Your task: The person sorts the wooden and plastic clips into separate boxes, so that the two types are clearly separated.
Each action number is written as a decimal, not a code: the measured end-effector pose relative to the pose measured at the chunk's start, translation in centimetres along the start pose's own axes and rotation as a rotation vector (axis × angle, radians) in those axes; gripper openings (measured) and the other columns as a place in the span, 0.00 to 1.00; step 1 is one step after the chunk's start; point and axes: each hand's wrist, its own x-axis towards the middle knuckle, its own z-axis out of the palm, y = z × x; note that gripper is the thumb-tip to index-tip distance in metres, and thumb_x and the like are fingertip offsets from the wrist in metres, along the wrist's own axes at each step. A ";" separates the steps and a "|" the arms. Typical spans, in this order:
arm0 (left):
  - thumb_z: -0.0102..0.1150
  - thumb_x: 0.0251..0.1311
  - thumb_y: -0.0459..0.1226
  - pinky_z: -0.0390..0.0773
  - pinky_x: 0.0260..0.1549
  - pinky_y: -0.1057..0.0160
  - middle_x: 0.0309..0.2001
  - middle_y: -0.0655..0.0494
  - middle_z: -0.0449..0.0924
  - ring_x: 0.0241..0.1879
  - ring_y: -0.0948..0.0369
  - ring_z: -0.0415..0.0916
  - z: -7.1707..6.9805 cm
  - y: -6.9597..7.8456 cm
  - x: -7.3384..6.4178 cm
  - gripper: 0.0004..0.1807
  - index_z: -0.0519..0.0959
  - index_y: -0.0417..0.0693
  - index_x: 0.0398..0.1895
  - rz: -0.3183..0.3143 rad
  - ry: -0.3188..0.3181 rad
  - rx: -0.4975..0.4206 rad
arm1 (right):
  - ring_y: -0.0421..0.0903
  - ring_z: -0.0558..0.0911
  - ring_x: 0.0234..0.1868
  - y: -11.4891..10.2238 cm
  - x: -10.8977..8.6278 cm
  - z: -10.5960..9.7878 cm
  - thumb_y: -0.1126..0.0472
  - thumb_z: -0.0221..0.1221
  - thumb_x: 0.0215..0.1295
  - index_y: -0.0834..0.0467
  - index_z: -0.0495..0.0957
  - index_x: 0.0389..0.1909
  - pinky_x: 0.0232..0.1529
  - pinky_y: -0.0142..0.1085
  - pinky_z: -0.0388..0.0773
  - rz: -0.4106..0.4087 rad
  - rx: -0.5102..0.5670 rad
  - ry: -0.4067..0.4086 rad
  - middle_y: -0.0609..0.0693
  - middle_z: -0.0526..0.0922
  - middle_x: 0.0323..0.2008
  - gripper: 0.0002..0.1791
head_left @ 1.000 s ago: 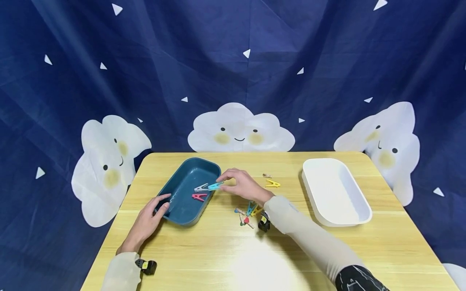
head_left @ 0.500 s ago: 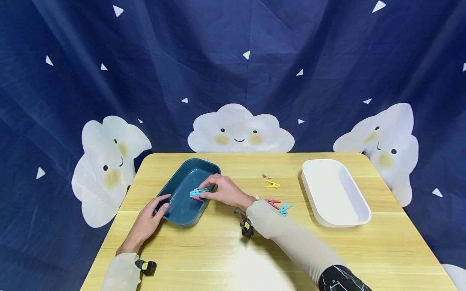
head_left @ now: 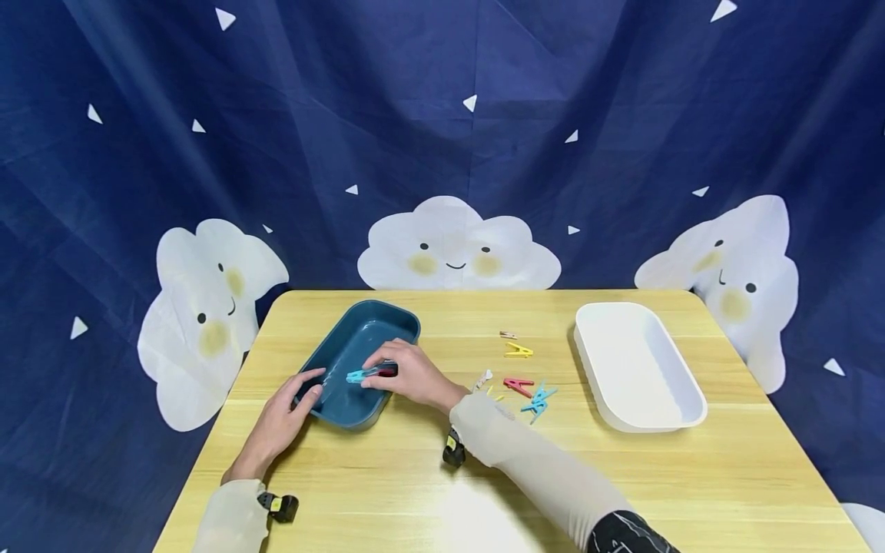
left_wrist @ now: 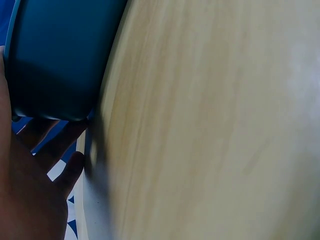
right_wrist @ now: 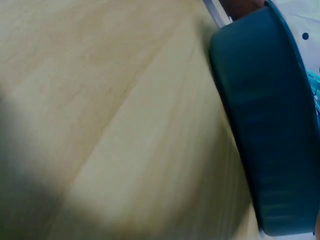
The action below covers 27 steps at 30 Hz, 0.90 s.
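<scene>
In the head view, my right hand [head_left: 413, 378] reaches into the dark blue bin [head_left: 354, 343]. Its thumb and fingers pinch a light blue clothespin [head_left: 356, 376], low over the bin's floor. Part of a dark pink clothespin [head_left: 388, 370] shows between the same fingers, mostly covered. My left hand [head_left: 276, 421] holds the near left corner of the bin, thumb and index tips over the rim. From the left wrist, other fingers show against the outside of the bin's end. The right wrist view catches bits of light blue [right_wrist: 315, 82] past the bin's rim.
Right of the bin lie more clothespins: a yellow one [head_left: 518, 350], a red one [head_left: 518, 386], light blue ones [head_left: 539, 399], a small wooden one [head_left: 508, 335] and a heart-topped one [head_left: 482, 379]. A white bin [head_left: 639, 369] stands at the right.
My right hand has moved left and lower into the blue bin with the light blue clothespin. The red and light blue clothespins on the table have come into sight. My left hand stays put.
</scene>
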 end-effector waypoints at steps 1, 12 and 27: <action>0.47 0.85 0.58 0.61 0.76 0.26 0.80 0.39 0.68 0.81 0.35 0.61 0.0 0.0 0.0 0.31 0.71 0.53 0.80 -0.001 0.000 0.001 | 0.37 0.80 0.52 0.0 0.0 0.2 0.47 0.75 0.69 0.46 0.91 0.50 0.56 0.30 0.77 -0.009 -0.014 0.002 0.38 0.90 0.47 0.13; 0.47 0.85 0.58 0.61 0.76 0.26 0.80 0.39 0.69 0.81 0.35 0.62 0.0 0.0 0.1 0.31 0.72 0.53 0.80 -0.001 0.000 -0.006 | 0.39 0.80 0.52 -0.2 0.4 1.5 0.43 0.74 0.69 0.47 0.91 0.52 0.59 0.31 0.78 -0.032 -0.186 -0.016 0.39 0.91 0.47 0.17; 0.47 0.86 0.58 0.62 0.75 0.26 0.80 0.38 0.69 0.80 0.35 0.62 0.1 0.0 0.1 0.31 0.72 0.53 0.80 0.006 0.006 -0.002 | 0.40 0.80 0.52 -0.4 0.1 0.8 0.46 0.74 0.70 0.49 0.90 0.52 0.57 0.30 0.78 -0.048 -0.120 0.004 0.41 0.90 0.47 0.16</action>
